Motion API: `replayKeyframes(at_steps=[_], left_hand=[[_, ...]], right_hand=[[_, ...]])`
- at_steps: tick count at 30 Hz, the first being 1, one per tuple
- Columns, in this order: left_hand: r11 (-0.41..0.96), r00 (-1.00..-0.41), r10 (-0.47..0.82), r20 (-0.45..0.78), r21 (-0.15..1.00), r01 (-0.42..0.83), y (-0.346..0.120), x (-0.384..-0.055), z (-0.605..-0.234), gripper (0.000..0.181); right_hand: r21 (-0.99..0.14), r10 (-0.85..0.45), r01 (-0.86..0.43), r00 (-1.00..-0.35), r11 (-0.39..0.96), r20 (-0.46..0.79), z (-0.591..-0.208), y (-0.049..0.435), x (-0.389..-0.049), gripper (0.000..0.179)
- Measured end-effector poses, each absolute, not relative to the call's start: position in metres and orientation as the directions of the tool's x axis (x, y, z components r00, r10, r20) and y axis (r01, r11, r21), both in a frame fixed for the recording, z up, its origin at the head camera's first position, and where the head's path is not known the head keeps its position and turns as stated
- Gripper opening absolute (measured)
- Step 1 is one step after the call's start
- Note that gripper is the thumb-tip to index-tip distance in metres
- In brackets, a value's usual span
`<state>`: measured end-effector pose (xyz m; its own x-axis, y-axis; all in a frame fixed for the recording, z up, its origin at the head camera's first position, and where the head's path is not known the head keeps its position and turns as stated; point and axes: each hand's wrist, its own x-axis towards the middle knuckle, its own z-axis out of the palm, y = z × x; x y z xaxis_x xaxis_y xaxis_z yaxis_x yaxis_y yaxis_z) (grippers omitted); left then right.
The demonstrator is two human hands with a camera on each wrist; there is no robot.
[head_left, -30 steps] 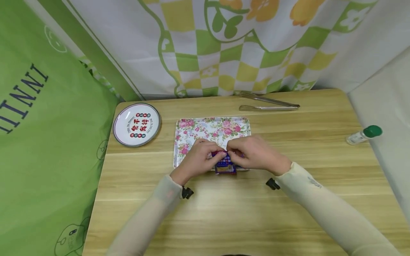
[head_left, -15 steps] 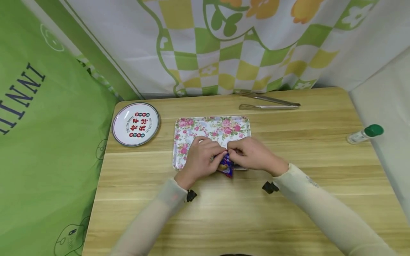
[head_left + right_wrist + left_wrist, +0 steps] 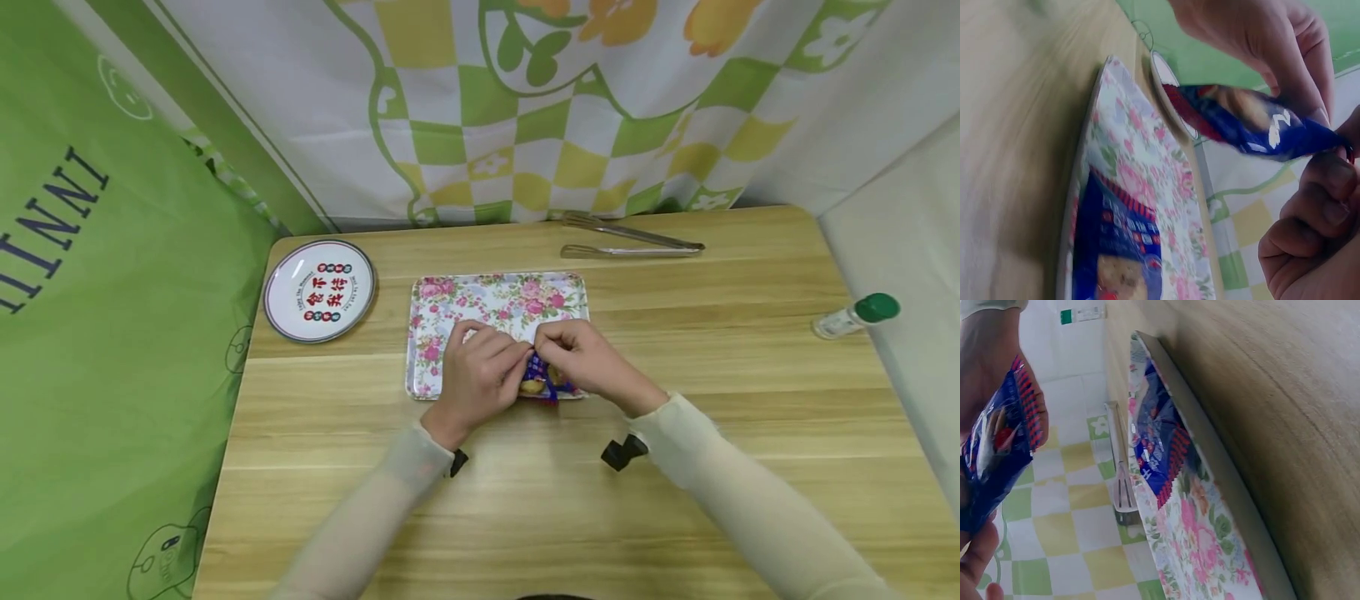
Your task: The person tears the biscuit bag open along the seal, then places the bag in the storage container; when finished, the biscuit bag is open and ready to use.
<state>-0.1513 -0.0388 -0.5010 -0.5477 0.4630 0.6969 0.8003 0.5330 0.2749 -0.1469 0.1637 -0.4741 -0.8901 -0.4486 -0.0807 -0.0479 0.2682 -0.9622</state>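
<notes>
Above the front edge of a floral tray [image 3: 491,310], both hands hold one small blue snack packet [image 3: 1254,122] with red-striped crimped ends and a food picture. My left hand [image 3: 483,371] pinches its upper edge between thumb and fingers. Right beside it, my right hand [image 3: 585,354] pinches the same edge, its fingers curled in the right wrist view. The packet's lower end hangs free and tilted. A second blue packet [image 3: 1124,244] of the same look lies on the tray beneath, partly covered by the hands in the head view.
A round white plate [image 3: 300,312] with red lettering stands left of the tray. Metal tongs [image 3: 637,252] lie behind it, towards the back edge of the wooden table [image 3: 712,358]. A green-capped shaker bottle [image 3: 855,317] is at the right edge. A patterned curtain [image 3: 517,133] hangs behind.
The held packet has turned from lying flat towards me to hanging edge-on between the hands. Both wrists have swung slightly inward, and the second packet below has come into sight.
</notes>
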Motion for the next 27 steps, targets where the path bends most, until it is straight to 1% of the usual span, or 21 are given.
replayKeyframes(at_steps=[5,8,10,16,18,22,27], left_hand=[[0.555,-0.514,0.434,0.740,0.230,0.800,-0.036,-0.150,-0.503,0.019],[0.555,-0.516,0.425,0.744,0.236,0.798,-0.036,-0.151,-0.502,0.019],[0.543,-0.531,0.415,0.739,0.267,0.796,-0.038,-0.151,-0.501,0.019],[0.468,-0.614,0.378,0.693,0.428,0.773,-0.045,-0.151,-0.497,0.013],[0.453,-0.623,0.392,0.677,0.447,0.771,-0.046,-0.151,-0.496,0.011],[0.468,-0.598,0.429,0.677,0.400,0.788,-0.045,-0.150,-0.494,0.012],[0.498,-0.531,0.441,0.724,0.295,0.816,-0.039,-0.148,-0.492,0.012]], right_hand=[[-0.973,-0.392,0.019,-0.913,0.229,-0.110,-0.479,0.161,-0.147,0.037],[-0.969,-0.381,0.014,-0.918,0.247,-0.110,-0.479,0.164,-0.145,0.036],[-0.965,-0.390,-0.012,-0.916,0.262,-0.095,-0.477,0.166,-0.144,0.034],[-0.923,-0.434,-0.157,-0.901,0.351,-0.012,-0.471,0.169,-0.146,0.029],[-0.898,-0.437,-0.202,-0.899,0.390,0.013,-0.471,0.172,-0.147,0.028],[-0.860,-0.435,-0.241,-0.900,0.450,0.024,-0.469,0.175,-0.147,0.027],[-0.853,-0.395,-0.215,-0.919,0.475,0.012,-0.467,0.176,-0.147,0.027]])
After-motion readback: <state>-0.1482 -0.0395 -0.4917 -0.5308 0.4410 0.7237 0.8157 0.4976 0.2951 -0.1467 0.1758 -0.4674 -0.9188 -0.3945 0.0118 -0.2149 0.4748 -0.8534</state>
